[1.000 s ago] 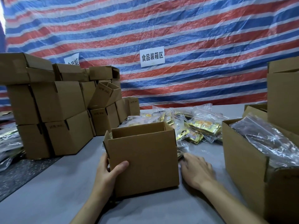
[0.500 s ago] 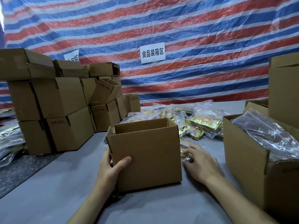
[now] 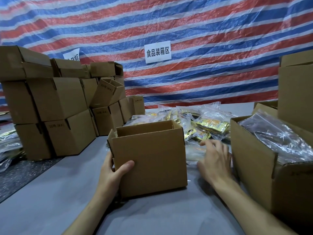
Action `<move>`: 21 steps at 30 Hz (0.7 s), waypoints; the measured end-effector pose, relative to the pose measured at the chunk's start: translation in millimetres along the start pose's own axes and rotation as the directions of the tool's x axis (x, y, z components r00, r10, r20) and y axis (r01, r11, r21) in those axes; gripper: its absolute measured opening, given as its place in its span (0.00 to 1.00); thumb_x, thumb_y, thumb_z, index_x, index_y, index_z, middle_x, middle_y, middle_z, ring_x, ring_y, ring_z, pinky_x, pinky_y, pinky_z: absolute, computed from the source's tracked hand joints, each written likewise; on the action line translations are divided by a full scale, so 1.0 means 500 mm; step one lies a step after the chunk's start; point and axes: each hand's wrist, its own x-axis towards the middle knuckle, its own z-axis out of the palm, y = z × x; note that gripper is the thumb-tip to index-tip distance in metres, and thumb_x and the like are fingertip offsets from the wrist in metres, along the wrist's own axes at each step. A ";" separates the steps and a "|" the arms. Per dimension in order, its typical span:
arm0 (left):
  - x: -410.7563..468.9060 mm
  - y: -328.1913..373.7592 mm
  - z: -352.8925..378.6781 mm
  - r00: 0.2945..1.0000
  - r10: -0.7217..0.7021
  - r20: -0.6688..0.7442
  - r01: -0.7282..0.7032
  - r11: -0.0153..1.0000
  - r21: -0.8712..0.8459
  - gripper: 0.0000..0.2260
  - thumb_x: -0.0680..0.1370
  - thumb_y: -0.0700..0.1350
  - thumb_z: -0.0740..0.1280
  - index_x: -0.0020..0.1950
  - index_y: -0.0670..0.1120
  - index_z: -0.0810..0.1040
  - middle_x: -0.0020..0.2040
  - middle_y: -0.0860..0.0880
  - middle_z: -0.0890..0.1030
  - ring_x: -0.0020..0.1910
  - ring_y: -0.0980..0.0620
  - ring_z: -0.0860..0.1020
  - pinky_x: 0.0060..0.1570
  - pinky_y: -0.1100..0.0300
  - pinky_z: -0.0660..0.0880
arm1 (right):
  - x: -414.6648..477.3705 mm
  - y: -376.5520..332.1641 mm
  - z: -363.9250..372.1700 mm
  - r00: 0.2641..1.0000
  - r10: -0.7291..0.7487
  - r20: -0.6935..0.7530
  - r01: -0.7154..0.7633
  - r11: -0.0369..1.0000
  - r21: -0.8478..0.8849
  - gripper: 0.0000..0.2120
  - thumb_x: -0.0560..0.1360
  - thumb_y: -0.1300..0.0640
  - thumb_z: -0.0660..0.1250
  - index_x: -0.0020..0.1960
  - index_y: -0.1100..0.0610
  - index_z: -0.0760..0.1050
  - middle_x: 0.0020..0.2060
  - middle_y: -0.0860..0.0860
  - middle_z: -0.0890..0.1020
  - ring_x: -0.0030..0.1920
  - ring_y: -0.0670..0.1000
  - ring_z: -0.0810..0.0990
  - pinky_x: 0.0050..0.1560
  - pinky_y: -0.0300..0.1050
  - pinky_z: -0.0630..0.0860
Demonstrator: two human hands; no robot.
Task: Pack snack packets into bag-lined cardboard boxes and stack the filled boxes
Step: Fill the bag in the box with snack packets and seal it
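The left hand (image 3: pixel 111 173) grips the left front corner of the open-topped brown cardboard box (image 3: pixel 152 160) at frame centre, thumb on its front. The right hand (image 3: pixel 215 160), fingers loosely straight (a little blurred), hovers just right of it, beside clear-bagged yellow snack packets (image 3: pixel 210 124). Closed brown cardboard boxes (image 3: pixel 59 99) are stacked at left.

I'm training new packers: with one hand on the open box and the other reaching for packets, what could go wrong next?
1. The open box shows no liner bag on its visible inner wall; packets might go into bare cardboard.
2. The right hand reaches over slippery clear bags of packets; a loose grab could spill them.
3. The tilted box in the left stack could slide.
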 end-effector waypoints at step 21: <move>0.003 -0.002 -0.005 0.999 -0.035 0.008 0.035 0.999 -0.021 0.34 0.58 0.60 0.78 0.62 0.53 0.77 0.56 0.47 0.84 0.51 0.49 0.85 0.40 0.59 0.83 | -0.021 -0.013 0.011 0.858 -0.358 0.368 0.327 0.934 0.147 0.27 0.69 0.45 0.61 0.67 0.47 0.77 0.62 0.39 0.71 0.74 0.46 0.59 0.70 0.45 0.54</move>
